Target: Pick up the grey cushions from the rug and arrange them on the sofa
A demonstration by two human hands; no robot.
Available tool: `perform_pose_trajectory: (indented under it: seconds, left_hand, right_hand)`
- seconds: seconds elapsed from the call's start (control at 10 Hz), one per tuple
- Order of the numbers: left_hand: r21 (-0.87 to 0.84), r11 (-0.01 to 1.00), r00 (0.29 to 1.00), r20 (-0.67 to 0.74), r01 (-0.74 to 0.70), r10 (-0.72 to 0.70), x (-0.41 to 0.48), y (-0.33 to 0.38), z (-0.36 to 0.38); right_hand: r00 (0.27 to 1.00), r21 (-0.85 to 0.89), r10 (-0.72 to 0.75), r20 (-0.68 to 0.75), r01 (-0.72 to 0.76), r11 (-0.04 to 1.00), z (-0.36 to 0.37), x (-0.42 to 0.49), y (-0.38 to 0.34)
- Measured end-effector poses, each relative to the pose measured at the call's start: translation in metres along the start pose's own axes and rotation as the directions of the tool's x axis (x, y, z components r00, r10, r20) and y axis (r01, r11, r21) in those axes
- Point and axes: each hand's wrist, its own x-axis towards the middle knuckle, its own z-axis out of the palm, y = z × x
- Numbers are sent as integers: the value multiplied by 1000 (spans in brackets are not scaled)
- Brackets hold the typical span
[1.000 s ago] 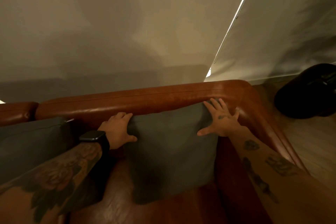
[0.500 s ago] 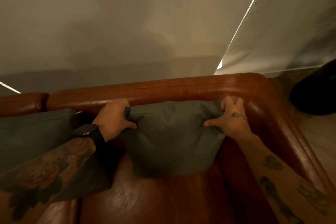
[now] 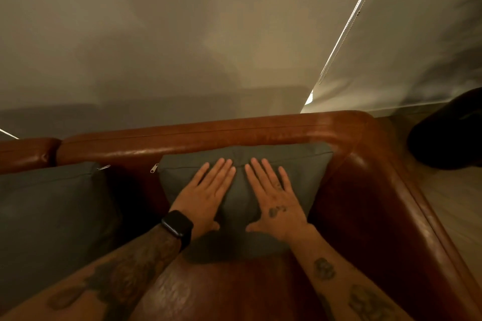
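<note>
A grey cushion stands upright in the right corner of the brown leather sofa, leaning on the backrest. Both my hands lie flat on its front face, side by side. My left hand, with a black watch at the wrist, presses the left of centre. My right hand presses the right of centre. Fingers of both are spread and hold nothing. A second grey cushion leans against the backrest further left, with a dark gap between the two.
Pale roller blinds hang behind the sofa, with a bead chain between two panels. A dark rounded object sits on the wooden floor beyond the right armrest. Bare seat leather shows below the cushion.
My hands let go of the cushion's top corners and moved to its middle, now lying flat on its front. The cushion sits squarer against the backrest.
</note>
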Motion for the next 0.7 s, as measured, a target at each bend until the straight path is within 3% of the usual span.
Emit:
perform_pose_trajectory:
  seconds: [0.2,0.3,0.5,0.7]
  left_hand:
    - [-36,977,977,-22,211,-212,4,-48,8]
    - [-61,969,970,-8,241,-242,-1,-57,8]
    - [-39,961,961,37,275,-274,-6,-58,-4]
    - [-152,952,958,149,267,-245,-17,-77,-33]
  right_hand:
    - [964,-112,257,65,-249,962,-12,-4,68]
    - [944,-118,319,79,-309,944,-15,-6,82]
    - [931,-141,351,102,-336,931,-20,-7,75]
    - [941,21,292,169,-300,954,-56,-4,65]
